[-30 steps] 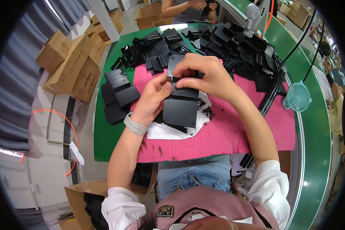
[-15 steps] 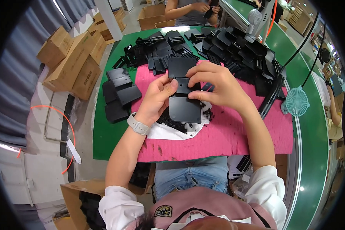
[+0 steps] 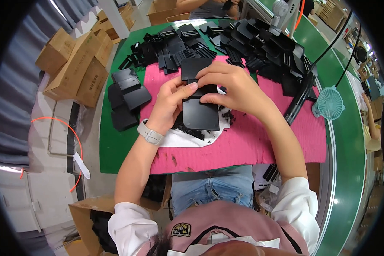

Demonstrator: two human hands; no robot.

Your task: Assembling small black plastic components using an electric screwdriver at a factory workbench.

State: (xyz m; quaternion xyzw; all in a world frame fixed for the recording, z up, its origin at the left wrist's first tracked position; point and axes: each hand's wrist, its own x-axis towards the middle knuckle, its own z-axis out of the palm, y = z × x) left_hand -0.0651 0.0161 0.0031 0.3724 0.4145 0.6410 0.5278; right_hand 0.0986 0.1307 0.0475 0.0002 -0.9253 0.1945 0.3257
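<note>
Over a pink mat [image 3: 251, 147] I hold a black plastic bracket [image 3: 200, 115] made of two square plates joined by a narrower middle piece. My left hand [image 3: 170, 101] grips its left edge, the thumb lying on the middle piece. From the other side my right hand [image 3: 239, 87] curls over the middle piece, fingers above and thumb below, hiding most of it. Below the bracket lies a white cloth [image 3: 175, 140] with small black bits [image 3: 190, 129] scattered on it; they are too small to name.
Black plates [image 3: 130, 100] lie stacked at the left. Black plastic parts [image 3: 179, 47] and larger plates [image 3: 260, 47] are heaped at the back. A corded black cylindrical tool [image 3: 301, 98] and a teal fan [image 3: 330, 103] stand at the right. A co-worker's arm [image 3: 194, 5] shows across the table.
The whole view has shifted slightly, so the table sits higher in it. Both hands keep hold of the bracket, which is tilted a little, and my right fingers cover more of its middle.
</note>
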